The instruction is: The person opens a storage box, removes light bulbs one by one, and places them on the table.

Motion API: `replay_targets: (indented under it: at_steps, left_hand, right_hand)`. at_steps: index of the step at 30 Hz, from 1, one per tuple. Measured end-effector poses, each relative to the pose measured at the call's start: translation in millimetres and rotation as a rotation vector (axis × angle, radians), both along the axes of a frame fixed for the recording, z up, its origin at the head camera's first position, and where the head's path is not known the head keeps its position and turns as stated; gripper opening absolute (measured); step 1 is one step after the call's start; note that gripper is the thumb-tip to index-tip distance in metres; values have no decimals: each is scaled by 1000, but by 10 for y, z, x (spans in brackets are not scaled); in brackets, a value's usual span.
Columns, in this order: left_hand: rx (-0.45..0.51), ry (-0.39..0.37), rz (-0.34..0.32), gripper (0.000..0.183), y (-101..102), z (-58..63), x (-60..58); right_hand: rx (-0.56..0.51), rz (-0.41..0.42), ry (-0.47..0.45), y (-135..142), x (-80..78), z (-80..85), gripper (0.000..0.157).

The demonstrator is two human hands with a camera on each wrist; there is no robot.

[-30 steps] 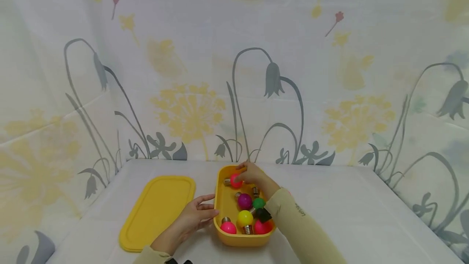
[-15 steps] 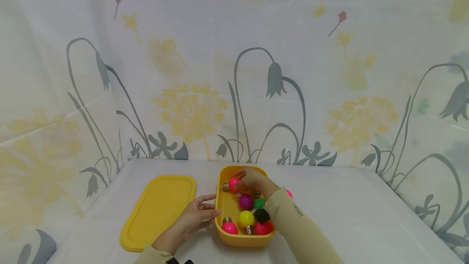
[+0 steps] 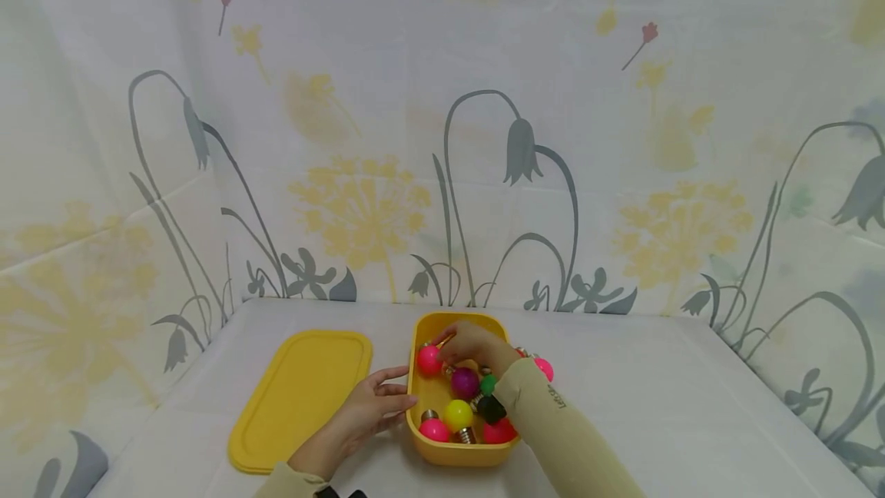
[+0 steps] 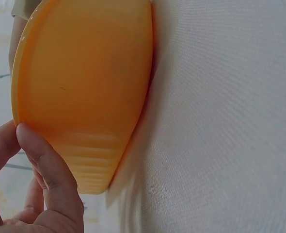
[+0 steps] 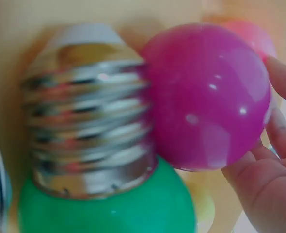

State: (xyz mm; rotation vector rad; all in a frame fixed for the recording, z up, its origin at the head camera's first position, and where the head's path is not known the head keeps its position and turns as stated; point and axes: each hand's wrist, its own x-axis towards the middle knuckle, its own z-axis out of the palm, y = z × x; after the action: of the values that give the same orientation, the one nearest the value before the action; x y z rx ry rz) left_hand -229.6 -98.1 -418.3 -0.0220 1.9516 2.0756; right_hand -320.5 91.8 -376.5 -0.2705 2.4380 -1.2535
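Observation:
A yellow rectangular box (image 3: 423, 398) on the table holds several light bulbs in different colours. My left hand (image 3: 369, 408) grips the box's left rim; the left wrist view shows thumb and finger meeting at the edge. Inside, at the far left, my right hand (image 3: 475, 346) pinches a pink light bulb (image 3: 429, 360) with its fingertips. Near it lie a purple bulb (image 3: 465, 383) and a green bulb (image 3: 488, 383), the latter partly hidden by the right wrist. A yellow bulb (image 3: 459, 414), a pink bulb (image 3: 434, 430) and a red-pink one (image 3: 498, 432) fill the near end.
A flat yellow lid (image 3: 302, 398) lies to the left of the box. Behind the right forearm, a pink bulb (image 3: 544, 368) is partly visible on the white tabletop (image 3: 657, 406). A flower-print curtain (image 3: 387, 98) hangs at the back.
My right hand has come lower and nearer inside the box. The pink bulb has moved left and nearer with it, turning its base from left to the far side. The left hand stays put.

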Motion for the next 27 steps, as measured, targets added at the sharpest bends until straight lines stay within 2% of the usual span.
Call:
replay_targets:
  at_steps: [7, 12, 20, 24, 27]
  left_hand:
    - [15, 7, -13, 58, 24, 29, 9]
    - [18, 14, -17, 58, 42, 24, 2]
    - [8, 5, -5, 58, 40, 27, 3]
    - [8, 0, 1, 59, 25, 16, 1]
    - [7, -9, -1, 60, 15, -1, 4]
  right_hand:
    - [58, 57, -3, -21, 31, 19, 30]
    - [61, 53, -16, -17, 45, 20, 32]
    - [20, 74, -3, -10, 57, 88, 30]
    - [-12, 87, -19, -14, 92, 146, 30]
    - [-25, 105, 2, 3, 139, 171, 30]
